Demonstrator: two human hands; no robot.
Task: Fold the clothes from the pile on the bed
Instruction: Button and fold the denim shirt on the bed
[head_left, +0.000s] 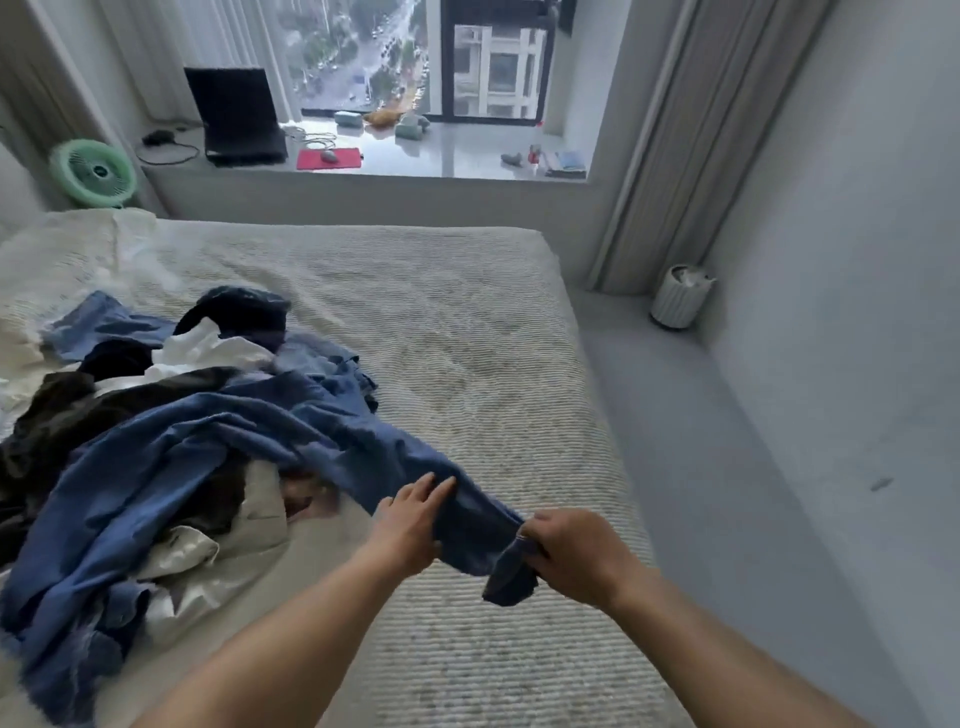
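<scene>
Two bare forearms enter from the lower edge, cut off above the elbow. Much of the pile (156, 415) of clothes is hard to separate: blue, black, white and cream garments overlap at the left half of the bed (467, 338), and its left side runs out of view. A small patterned piece under the blue folds is too shadowed to identify. The frame is slightly blurred, so fabric detail does not resolve.

The blue garment (322, 436) trails from the pile toward the near right, its end lifted off the bed between the hands. The right hand (576, 556) has its fingers curled round the garment's end, a short flap hanging below the fist. The left hand (410, 525) lies on the same cloth just beside it, fingers straight and extended over the top; the thumb is hidden beneath the fabric, so whether it pinches cannot be told.

Beyond the bed, the window sill (467, 161) carries a laptop (234, 117), a red mouse pad (329, 158) and small items too indistinct to name. A green fan (93, 174) stands at left, a white ribbed bin (680, 296) on the floor at right.
</scene>
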